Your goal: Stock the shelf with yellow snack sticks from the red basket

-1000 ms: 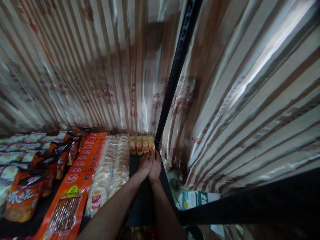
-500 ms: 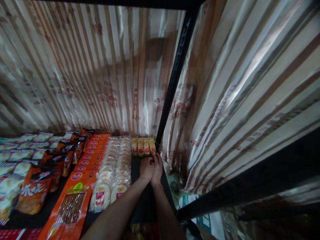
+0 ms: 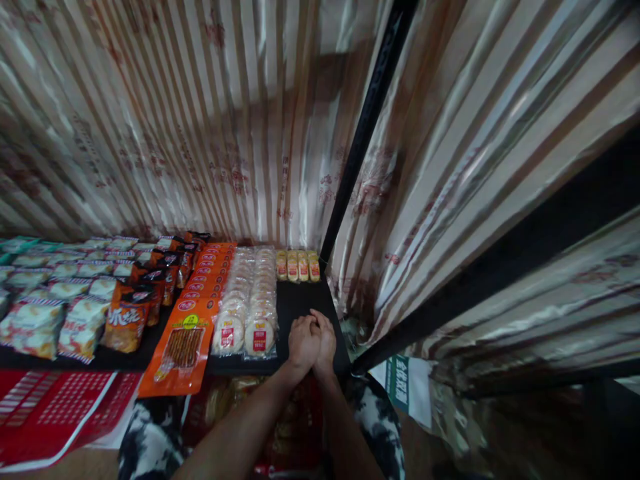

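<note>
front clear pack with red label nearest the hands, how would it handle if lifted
The clear pack may feel slippery, given its shiny film. Film jutting past the pale disc inside would probably crinkle. The disc looks biscuit-like, so it could crack.

Shop, seemingly: orange snack packets [image 3: 186,343], wrapped crackers [image 3: 261,327], yellow packs [image 3: 303,268] in rows on black shelf [image 3: 295,297]; red basket [image 3: 55,408] below.

On the shelf [image 3: 300,297], corner packs [image 3: 299,267] lie between the crackers [image 3: 261,313] and the post [image 3: 363,133], seemingly against the sheeting [image 3: 225,127].
</note>
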Motion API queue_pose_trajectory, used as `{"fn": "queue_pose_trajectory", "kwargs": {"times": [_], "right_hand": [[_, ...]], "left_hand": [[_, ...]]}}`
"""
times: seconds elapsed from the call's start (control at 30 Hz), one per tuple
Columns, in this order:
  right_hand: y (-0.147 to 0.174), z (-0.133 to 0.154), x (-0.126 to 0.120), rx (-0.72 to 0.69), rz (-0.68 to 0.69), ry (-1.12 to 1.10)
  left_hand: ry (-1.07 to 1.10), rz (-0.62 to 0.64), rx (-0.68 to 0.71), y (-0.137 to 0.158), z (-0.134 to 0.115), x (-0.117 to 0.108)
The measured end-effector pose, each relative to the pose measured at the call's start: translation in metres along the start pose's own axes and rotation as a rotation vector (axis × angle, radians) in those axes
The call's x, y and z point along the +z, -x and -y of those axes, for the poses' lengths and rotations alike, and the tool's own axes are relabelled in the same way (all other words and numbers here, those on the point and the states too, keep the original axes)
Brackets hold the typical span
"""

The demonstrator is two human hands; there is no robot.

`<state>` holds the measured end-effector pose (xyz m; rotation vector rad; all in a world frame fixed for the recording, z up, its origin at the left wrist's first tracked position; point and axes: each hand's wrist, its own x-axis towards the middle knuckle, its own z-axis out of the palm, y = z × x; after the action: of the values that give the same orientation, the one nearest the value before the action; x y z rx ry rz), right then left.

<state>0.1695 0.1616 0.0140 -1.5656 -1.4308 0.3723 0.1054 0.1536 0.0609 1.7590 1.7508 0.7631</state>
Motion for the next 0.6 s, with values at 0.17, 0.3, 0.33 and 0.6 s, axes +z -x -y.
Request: {"fn": "queue_pose_trajectory", "kwargs": {"times": [0.17, 0.3, 0.33, 0.6], "right_hand": [[0.039, 0.006, -0.008, -0.023, 0.035, 0.034], [0.066, 0.01, -0.013, -0.062, 0.061, 0.058], [0.072, 0.011, -0.014, -0.084, 0.062, 0.056], [0.124, -0.001, -0.02, -0.24, 0.068, 0.039]], "left_hand": [[-0.006, -0.057, 0.054, 0.04, 0.014, 0.001], [0.03, -0.099, 0.121, 0.069, 0.026, -0.003], [0.043, -0.115, 0.153, 0.076, 0.029, -0.004], [0.059, -0.099, 0.223, 0.122, 0.051, -0.005]]}}
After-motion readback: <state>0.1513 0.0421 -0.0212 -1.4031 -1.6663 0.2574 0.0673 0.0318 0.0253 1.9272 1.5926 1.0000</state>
